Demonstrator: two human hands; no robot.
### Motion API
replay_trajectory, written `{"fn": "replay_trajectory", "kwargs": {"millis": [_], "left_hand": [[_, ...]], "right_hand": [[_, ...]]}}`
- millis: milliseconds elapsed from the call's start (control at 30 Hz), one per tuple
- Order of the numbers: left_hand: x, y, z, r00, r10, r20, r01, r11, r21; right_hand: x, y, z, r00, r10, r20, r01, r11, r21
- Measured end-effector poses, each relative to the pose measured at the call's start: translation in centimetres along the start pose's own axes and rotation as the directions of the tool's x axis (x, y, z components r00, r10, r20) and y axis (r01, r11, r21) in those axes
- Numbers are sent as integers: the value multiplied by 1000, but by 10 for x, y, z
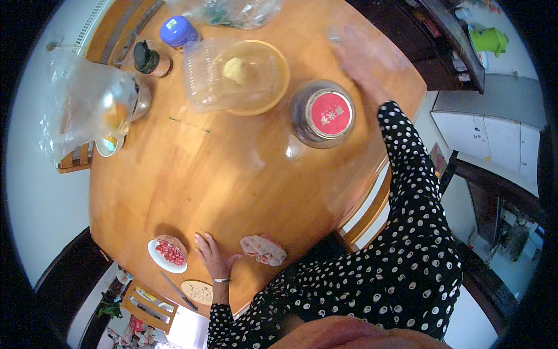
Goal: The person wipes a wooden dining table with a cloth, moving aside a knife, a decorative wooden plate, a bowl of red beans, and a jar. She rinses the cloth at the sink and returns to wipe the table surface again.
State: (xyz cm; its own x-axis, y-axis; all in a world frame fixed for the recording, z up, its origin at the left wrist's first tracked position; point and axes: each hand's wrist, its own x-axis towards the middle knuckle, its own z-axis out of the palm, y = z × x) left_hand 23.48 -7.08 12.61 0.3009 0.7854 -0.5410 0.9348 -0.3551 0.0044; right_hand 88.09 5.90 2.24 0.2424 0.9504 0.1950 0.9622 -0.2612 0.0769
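- In the head view, the red-lidded jar (322, 114) stood on the wooden table (232, 168).
- The left hand (215, 260) lay left of the jar on the wearer's side, fingers spread and thumb out, with nothing visible in its grasp.
- The crumpled cloth (263, 250) lay on the wearer's side of the jar, slightly left of it, near the left thumb; its long axis ran crosswise, the right end dipping toward the wearer. The left hand was far nearer to it than the right.
- The right hand (371, 58) was beyond the jar and to its right, too blurred to tell its opening or any hold.
- The white bowl (174, 268) of red pieces (170, 253) sat farther left of the jar than the left hand.
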Motion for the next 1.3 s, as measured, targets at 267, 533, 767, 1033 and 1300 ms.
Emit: {"fn": "replay_trajectory", "kwargs": {"millis": [267,533,767,1033,1300], "left_hand": [[0,0,-3,999,-8,34,8,1000,6],[1,1,-3,1000,-3,29,3,1000,10],[0,-2,-2,998,7,68,-7,1000,-10],[-2,-1,-3,999,33,31,-33,999,18],[-3,-6,2,996,77,-47,-77,997,-8]], "right_hand": [[35,10,19,996,-84,0,76,906,-417],[45,-21,19,974,-217,-64,225,958,178],[122,-62,59,998,62,-32,-31,802,596],[79,6,59,990,17,-138,37,925,379],[-189,133,-22,728,642,-238,-593,765,252]]}}
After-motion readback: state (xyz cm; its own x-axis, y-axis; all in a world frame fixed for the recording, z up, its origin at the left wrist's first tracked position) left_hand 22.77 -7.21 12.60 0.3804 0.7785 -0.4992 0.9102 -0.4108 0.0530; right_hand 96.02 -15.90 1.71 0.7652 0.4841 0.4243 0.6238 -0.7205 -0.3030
